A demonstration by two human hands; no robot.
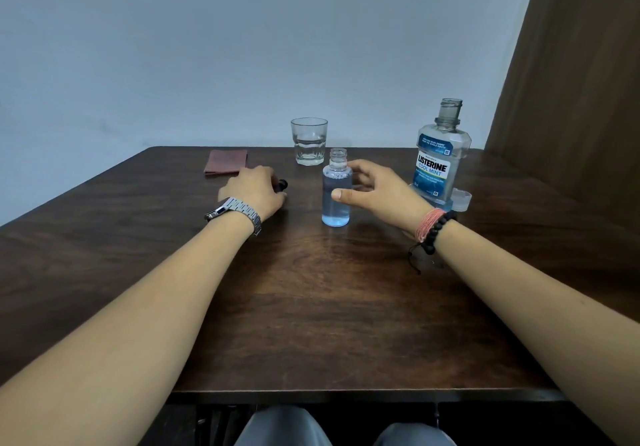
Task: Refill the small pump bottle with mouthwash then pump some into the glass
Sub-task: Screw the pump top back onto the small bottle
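The mouthwash bottle (440, 158) label reads "LISTERINE COOL MINT"

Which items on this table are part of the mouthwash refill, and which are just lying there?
Part of the job: small bottle, Listerine bottle, its cap, glass, black pump piece under the left hand.

Lying about: folded reddish cloth.

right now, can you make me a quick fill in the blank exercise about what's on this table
1. The small bottle holds ____ liquid and has no pump on it.
2. The big mouthwash bottle stands with its cap ____.
3. The folded cloth lies to the ____ of the glass.
4. The watch is on the ____ wrist.

Missing words: blue; off; left; left
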